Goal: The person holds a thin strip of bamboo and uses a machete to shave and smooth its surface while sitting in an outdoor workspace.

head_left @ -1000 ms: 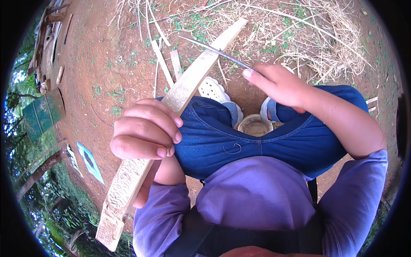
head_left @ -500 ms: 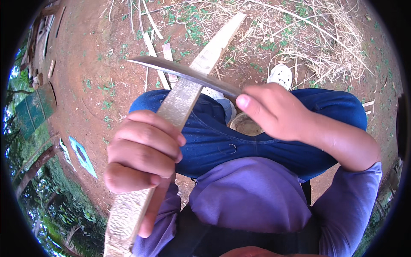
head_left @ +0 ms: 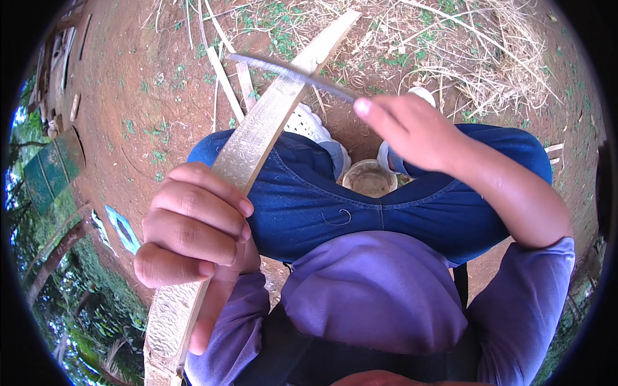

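My left hand point(head_left: 193, 225) is wrapped round a long pale bamboo or wooden slat point(head_left: 254, 138). The slat slants from the lower left up to a tapered far end, and its upper face looks rough and scraped. In my right hand point(head_left: 415, 132) is a knife, its handle hidden by my fingers. The knife's long, slightly curved blade point(head_left: 277, 67) lies across the slat's upper part, far beyond my left hand, with its tip pointing left. Motion blurs the blade a little.
Between my feet stands a small round container point(head_left: 370, 179), below my bent knees in blue trousers point(head_left: 309, 174). Loose slats point(head_left: 225, 83) lie on the brown ground ahead. A heap of dry shavings point(head_left: 489, 64) is at the far right, and a green panel point(head_left: 53, 168) at the left.
The knife and my right hand have moved away from me along the slat, toward its far end. My left hand and the slat have shifted slightly left.
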`<state>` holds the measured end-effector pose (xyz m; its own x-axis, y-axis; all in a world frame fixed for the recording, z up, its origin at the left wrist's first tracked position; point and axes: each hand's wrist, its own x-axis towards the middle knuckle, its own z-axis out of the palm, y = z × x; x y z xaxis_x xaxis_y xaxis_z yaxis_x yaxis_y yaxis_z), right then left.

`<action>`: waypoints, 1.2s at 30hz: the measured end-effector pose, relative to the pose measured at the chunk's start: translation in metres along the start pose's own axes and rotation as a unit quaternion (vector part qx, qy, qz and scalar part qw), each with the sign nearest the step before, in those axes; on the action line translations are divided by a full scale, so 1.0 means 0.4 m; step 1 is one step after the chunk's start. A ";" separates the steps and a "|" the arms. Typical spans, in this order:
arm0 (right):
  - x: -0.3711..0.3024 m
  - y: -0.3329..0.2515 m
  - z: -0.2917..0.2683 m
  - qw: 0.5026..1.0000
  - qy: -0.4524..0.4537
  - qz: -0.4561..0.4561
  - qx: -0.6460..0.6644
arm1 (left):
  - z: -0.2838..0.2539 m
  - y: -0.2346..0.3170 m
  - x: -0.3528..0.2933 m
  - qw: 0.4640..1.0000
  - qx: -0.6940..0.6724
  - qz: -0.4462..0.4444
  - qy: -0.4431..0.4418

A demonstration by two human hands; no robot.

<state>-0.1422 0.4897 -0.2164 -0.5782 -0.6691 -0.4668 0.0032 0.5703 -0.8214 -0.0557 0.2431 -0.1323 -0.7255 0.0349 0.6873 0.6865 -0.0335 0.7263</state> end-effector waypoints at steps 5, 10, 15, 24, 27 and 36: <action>-0.018 -0.014 0.010 0.998 -0.025 -0.026 -0.050 | 0.004 -0.006 0.000 1.000 -0.015 -0.002 -0.004; 0.032 0.065 -0.007 0.997 0.012 0.036 -0.067 | 0.000 -0.011 -0.005 0.999 -0.037 -0.007 -0.004; 0.005 0.026 0.018 0.994 -0.018 -0.074 -0.075 | -0.016 -0.008 -0.010 0.999 -0.049 -0.008 0.013; 0.050 0.054 0.032 0.993 0.019 -0.021 -0.112 | -0.014 -0.009 -0.019 0.999 -0.045 -0.004 0.019; 0.103 0.124 -0.017 0.991 -0.027 0.104 -0.085 | -0.024 -0.006 -0.025 0.999 -0.049 -0.009 0.020; 0.115 0.069 0.025 0.996 -0.001 -0.036 -0.085 | -0.048 -0.013 -0.019 0.997 -0.070 -0.011 0.041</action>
<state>-0.1605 0.4699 -0.2638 -0.5704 -0.7123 -0.4090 -0.1775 0.5930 -0.7854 -0.0545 0.2238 -0.1412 -0.7456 -0.0443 0.6650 0.6613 -0.1734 0.7299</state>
